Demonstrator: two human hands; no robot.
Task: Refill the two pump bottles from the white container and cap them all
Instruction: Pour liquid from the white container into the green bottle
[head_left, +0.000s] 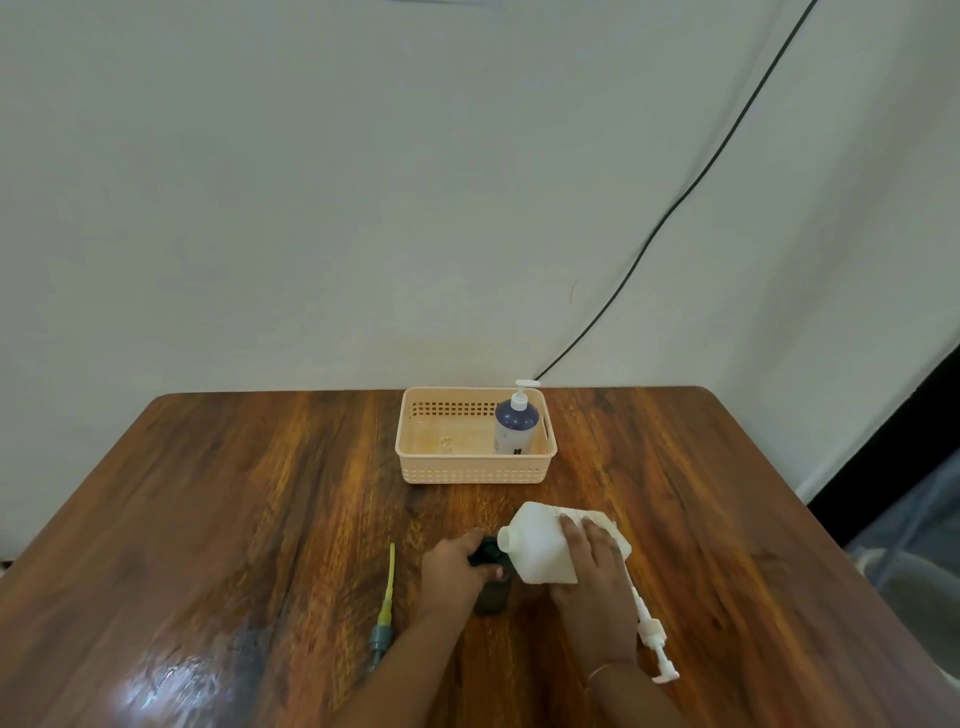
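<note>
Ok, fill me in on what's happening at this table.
A person is refilling a bottle. The right hand tips the white container so its spout sits over the small dark bottle, which the left hand steadies on the wooden table. Two pump tops lie loose: a white pump to the right and a yellow-tubed pump to the left. A capped blue pump bottle stands in the beige basket.

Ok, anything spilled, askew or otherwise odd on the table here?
No spill visible. Two pump heads lie loose on the table: a white one right of the hands, a yellow-tubed one to the left. Both fit mid-refill, with the white container tipped over the dark bottle.
</note>
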